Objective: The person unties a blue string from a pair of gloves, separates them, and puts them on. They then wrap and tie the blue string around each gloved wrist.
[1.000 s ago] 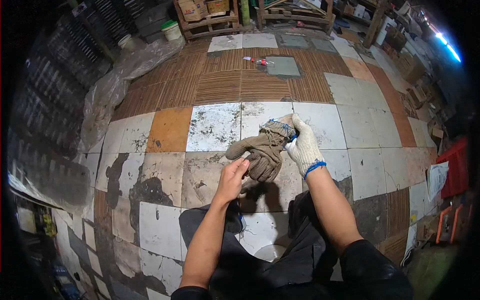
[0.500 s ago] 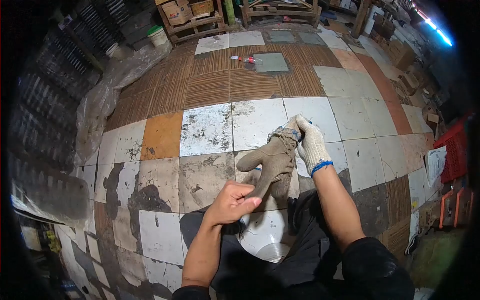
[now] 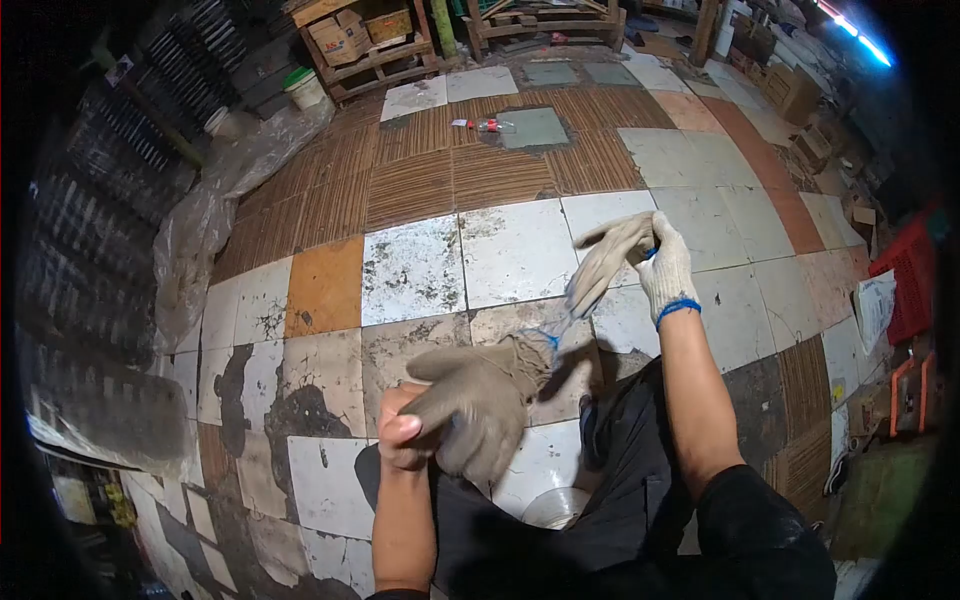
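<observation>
My bare left hand (image 3: 398,428) grips a finger of a soiled grey-brown knit work glove (image 3: 478,408) in front of my left knee. My right hand (image 3: 667,268) wears a white knit glove with a blue cuff edge. It pinches a paler, dirty cloth glove (image 3: 606,262) held higher and to the right. That paler glove stretches down to the cuff of the grey-brown one, where blue threads show. Whether its lower end is still inside that cuff I cannot make out. Both hands are closed, and the gloves hang above the floor.
My legs (image 3: 630,470) are bent, with a pale round container (image 3: 556,508) between them. Patchwork tiles (image 3: 515,250) cover the floor, and a plastic bottle (image 3: 495,126) lies farther out. Right are a red crate (image 3: 905,300) and orange-handled tool (image 3: 922,395); left is plastic sheeting (image 3: 190,235).
My hands have moved apart, the left down and leftward, the right up and rightward. The paler glove now shows stretched out beyond the grey-brown glove's cuff.
</observation>
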A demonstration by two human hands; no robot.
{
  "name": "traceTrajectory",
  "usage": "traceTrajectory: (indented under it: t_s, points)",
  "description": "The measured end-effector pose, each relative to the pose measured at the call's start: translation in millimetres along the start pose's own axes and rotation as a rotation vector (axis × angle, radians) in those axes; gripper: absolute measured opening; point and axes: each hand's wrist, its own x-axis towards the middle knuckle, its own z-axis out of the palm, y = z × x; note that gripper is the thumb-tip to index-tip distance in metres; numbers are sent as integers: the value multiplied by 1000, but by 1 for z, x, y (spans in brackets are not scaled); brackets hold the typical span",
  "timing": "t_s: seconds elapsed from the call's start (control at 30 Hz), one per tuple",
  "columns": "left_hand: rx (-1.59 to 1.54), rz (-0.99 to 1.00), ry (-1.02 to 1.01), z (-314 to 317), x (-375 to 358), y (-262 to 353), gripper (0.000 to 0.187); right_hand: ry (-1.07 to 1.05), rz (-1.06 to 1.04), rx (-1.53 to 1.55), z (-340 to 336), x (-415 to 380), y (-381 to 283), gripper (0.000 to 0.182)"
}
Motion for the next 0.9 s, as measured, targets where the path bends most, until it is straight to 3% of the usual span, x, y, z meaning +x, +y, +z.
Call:
traceTrajectory:
  t_s: [0.07,0.1,0.13,0.17,0.23,0.3,0.33,0.43,0.47,0.57,0.6,0.63,0.67,0.7,0.73,0.8,0.9]
  points:
    - [21,-83,190,-20,-8,-1,35,-53,-24,-42,0,-6,-5,25]
    - [-122,-69,264,-31,-12,-9,46,-56,35,-43,0,-6,-6,25]
    - [-373,-22,81,-41,-8,-12,67,-57,91,-37,3,-5,-7,24]
    - [-479,26,116,-48,-11,-11,68,-55,147,-22,5,-7,-5,24]
    - [-330,24,432,-38,-7,2,63,-259,171,-218,14,-23,-6,45]
    - [-299,77,552,-44,1,-2,57,-497,162,-369,31,-41,7,59]
    - [-250,91,632,-41,7,-2,53,-551,296,-428,47,-63,2,76]
    - [-23,85,894,-19,28,0,39,-744,234,-606,65,-82,18,74]
    - [160,52,792,-51,26,-10,28,-721,364,-477,72,-90,18,72]
    - [398,-171,699,-64,24,-3,31,-833,516,-281,73,-83,21,66]
    - [315,-215,584,-64,28,-3,38,-828,525,-292,76,-84,22,65]
    - [309,-142,507,-47,33,-11,39,-822,535,-302,81,-88,25,63]
    - [467,-296,294,-44,35,-14,43,-793,524,-310,87,-96,30,61]
    - [522,-408,244,-15,39,-15,54,-765,513,-318,94,-103,36,60]
    - [683,-408,122,-7,40,-28,67,-716,479,-325,101,-117,43,59]
    - [910,-438,-85,7,47,-49,57,-685,507,-388,108,-138,41,57]
    - [1004,-508,-233,2,63,-62,43,-786,62,-576,102,-124,73,57]
